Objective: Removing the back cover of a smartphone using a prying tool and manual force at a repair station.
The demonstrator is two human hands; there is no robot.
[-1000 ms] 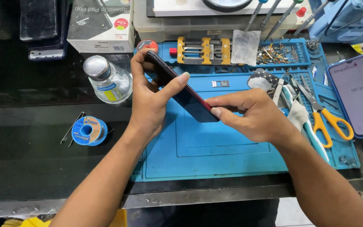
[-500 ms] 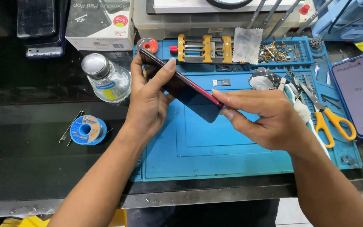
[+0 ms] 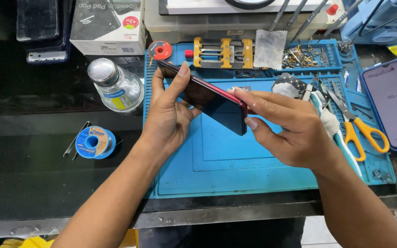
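A dark smartphone with a red edge [image 3: 210, 98] is held tilted on its side above the blue work mat [image 3: 235, 165]. My left hand [image 3: 168, 115] grips its far end, thumb and fingers wrapped around the frame. My right hand [image 3: 290, 126] pinches the near end between thumb and forefinger at the red corner. Both hands hold the phone clear of the mat.
A glass bottle with a metal cap [image 3: 116, 87] and a blue solder spool [image 3: 95, 142] sit left of the mat. A yellow clamp jig [image 3: 224, 51], yellow-handled scissors [image 3: 361, 128], tweezers and small parts lie along the mat's back and right. Another phone [image 3: 394, 103] with a lit screen lies far right.
Both hands have shifted slightly right with the phone, and it has tipped more onto its edge. My right hand's fingers have slid along to the near corner.
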